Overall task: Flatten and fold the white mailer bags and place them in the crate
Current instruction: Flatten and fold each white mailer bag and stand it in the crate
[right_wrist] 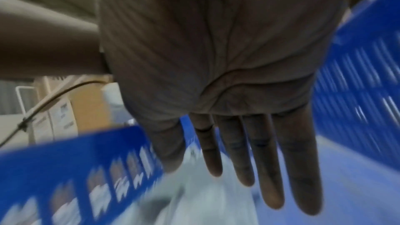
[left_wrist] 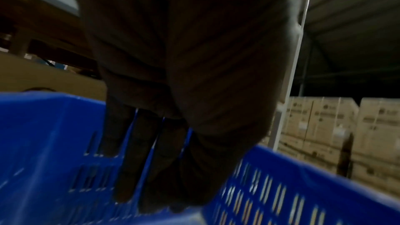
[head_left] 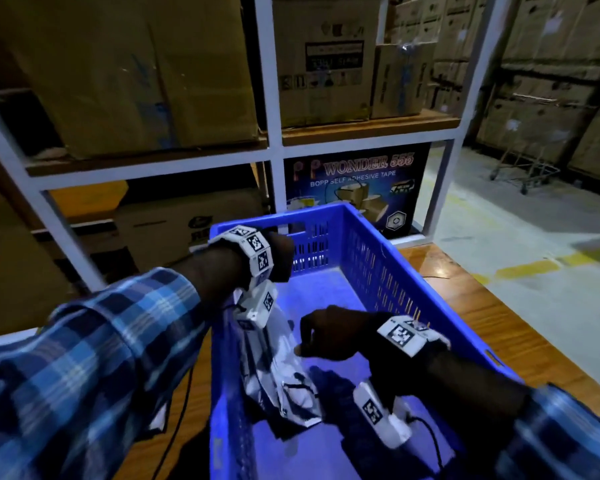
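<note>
A blue slatted crate (head_left: 395, 271) stands on the table in front of me. One crumpled white mailer bag (head_left: 278, 372) lies on the crate floor along its left side. My right hand (head_left: 323, 334) hovers inside the crate just right of the bag, holding nothing. In the right wrist view that hand (right_wrist: 216, 168) has straight fingers over the blurred white bag (right_wrist: 205, 203). My left hand (head_left: 281, 258) hangs above the crate's far left corner, empty. In the left wrist view its fingers (left_wrist: 151, 168) point straight down before the crate wall (left_wrist: 43, 143).
The crate sits on a wooden table (head_left: 499, 323). Behind it is a white shelving rack with cardboard boxes (head_left: 136, 81) and a tape carton (head_left: 357, 181). A black cable (head_left: 184, 410) runs down by the crate's left side. Concrete floor with a metal cart (head_left: 523, 171) lies to the right.
</note>
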